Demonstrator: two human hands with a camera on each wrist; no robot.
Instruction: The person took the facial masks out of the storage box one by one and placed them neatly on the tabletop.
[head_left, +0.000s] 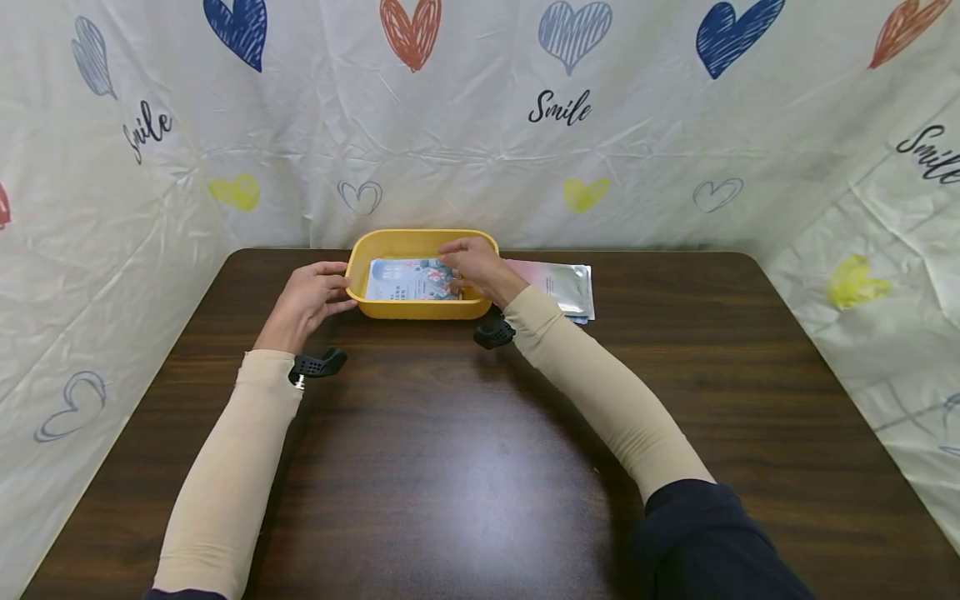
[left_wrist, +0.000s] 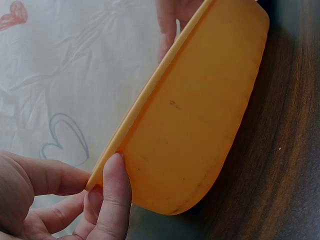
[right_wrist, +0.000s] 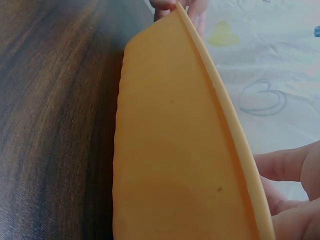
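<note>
A yellow plastic basket (head_left: 423, 310) stands near the table's back edge. My left hand (head_left: 302, 302) pinches its left rim; in the left wrist view the thumb (left_wrist: 116, 195) presses the outer wall and the forefinger meets the rim. Inside the basket lies a flat blue-and-white floral packet (head_left: 408, 281). Over the basket's right part, my right hand (head_left: 480, 268) reaches in with loosely bent, spread fingers beside the packet's right end. In the right wrist view the basket wall (right_wrist: 170, 120) hides the fingertips, so contact with the packet is not clear.
Right of the basket, pink-and-silver packets (head_left: 566, 283) lie on the dark wooden table (head_left: 450, 433), partly behind the right wrist. A blue edge pokes out beneath them. A white curtain with hearts (head_left: 465, 192) hangs directly behind the table and along both sides.
</note>
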